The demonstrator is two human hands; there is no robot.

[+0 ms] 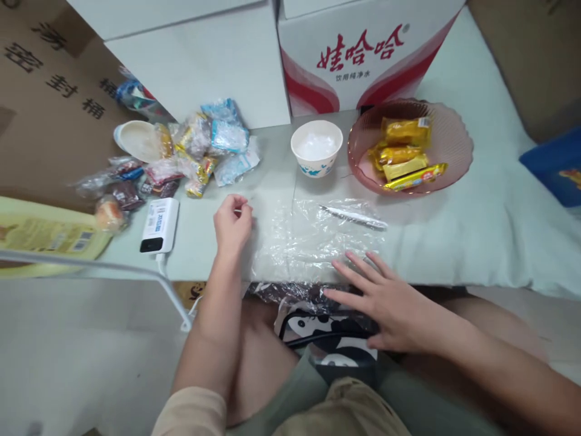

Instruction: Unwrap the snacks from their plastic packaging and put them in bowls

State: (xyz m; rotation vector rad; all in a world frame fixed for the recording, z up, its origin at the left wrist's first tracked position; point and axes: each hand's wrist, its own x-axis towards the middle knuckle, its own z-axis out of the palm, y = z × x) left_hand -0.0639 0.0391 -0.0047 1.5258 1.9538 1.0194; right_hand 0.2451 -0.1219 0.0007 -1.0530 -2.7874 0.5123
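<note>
A sheet of clear plastic film (290, 236) lies crinkled on the light green cloth, its lower part hanging over the front edge. Beside its left border, my left hand (232, 225) is closed, thumb and fingertips together; what they pinch, if anything, is too small to make out. With fingers spread, my right hand (374, 297) is at the film's lower right, palm down; whether it touches the film is unclear. On the film rests a thin silvery tool (354, 217), its kind unclear. Behind stands a paper cup (316, 148) with whitish, translucent contents.
Right of the cup, a pink ribbed bowl (456, 142) holds several yellow packets (406, 154). At left are a pile of wrapped snacks (195, 145), a tipped paper cup (136, 140) and a cabled white power bank (161, 224). White cartons (363, 54) line the back.
</note>
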